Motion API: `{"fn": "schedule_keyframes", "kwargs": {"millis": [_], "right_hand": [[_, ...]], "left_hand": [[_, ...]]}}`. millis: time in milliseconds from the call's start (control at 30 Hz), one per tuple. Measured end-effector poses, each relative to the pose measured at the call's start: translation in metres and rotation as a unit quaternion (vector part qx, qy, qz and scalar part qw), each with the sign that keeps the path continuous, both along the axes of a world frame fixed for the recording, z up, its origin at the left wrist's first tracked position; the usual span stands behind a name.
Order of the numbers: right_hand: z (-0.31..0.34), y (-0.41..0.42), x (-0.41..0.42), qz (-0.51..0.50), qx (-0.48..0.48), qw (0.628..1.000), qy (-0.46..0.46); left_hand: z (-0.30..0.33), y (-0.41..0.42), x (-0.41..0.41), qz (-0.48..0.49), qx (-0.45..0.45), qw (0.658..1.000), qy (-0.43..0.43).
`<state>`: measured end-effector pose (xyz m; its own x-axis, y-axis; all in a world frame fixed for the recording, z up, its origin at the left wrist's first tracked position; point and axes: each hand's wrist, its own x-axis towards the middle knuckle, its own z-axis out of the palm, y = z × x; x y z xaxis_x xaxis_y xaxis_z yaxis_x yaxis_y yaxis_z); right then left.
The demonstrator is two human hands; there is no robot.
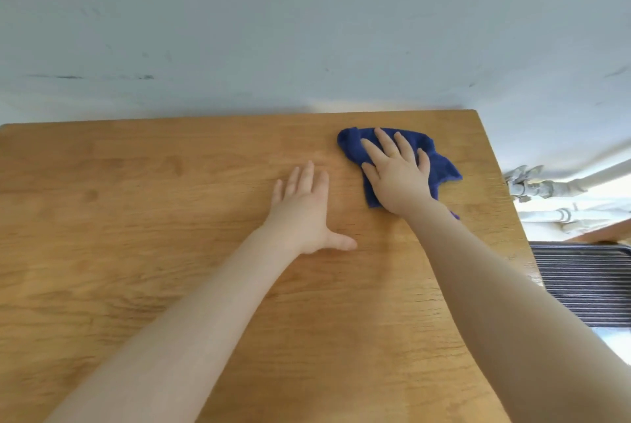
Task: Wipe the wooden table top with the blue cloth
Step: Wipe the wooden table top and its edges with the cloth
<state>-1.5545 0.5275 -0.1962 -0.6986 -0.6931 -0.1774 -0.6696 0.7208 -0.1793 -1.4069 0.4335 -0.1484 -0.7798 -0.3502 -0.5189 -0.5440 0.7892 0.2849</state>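
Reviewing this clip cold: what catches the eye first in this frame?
The blue cloth stands out, crumpled near the far right corner of the wooden table top, with the right hand spread flat on it. The left hand lies open on the bare wood just left of it.

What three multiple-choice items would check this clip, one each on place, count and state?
1. Where on the table is the cloth?
A. far right corner
B. near left corner
C. centre

2. How many hands touch the cloth?
A. none
B. one
C. two

3. How is the left hand?
A. fisted around the cloth
B. lifted high
C. flat, fingers spread

Key: 1 A, the cloth lies by the far right corner, near the wall. 2 B, only the right hand presses it. 3 C, its palm lies open on bare wood.
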Motion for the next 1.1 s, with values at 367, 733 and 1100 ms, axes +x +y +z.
{"fn": "schedule_keyframes", "kwargs": {"millis": [367, 733, 1100], "right_hand": [[-0.012, 0.017, -0.057, 0.012, -0.022, 0.999, 0.038], [-0.001, 0.087, -0.026, 0.160, -0.012, 0.987, 0.024], [-0.009, 0.032, -0.118, 0.075, -0.020, 0.996, 0.033]], "left_hand": [[-0.009, 0.031, -0.009, 0.002, -0.068, 0.998, -0.004], [0.008, 0.038, -0.020, 0.061, -0.044, 0.996, -0.042], [0.007, 0.063, -0.042, 0.018, -0.063, 0.997, 0.035]]}}
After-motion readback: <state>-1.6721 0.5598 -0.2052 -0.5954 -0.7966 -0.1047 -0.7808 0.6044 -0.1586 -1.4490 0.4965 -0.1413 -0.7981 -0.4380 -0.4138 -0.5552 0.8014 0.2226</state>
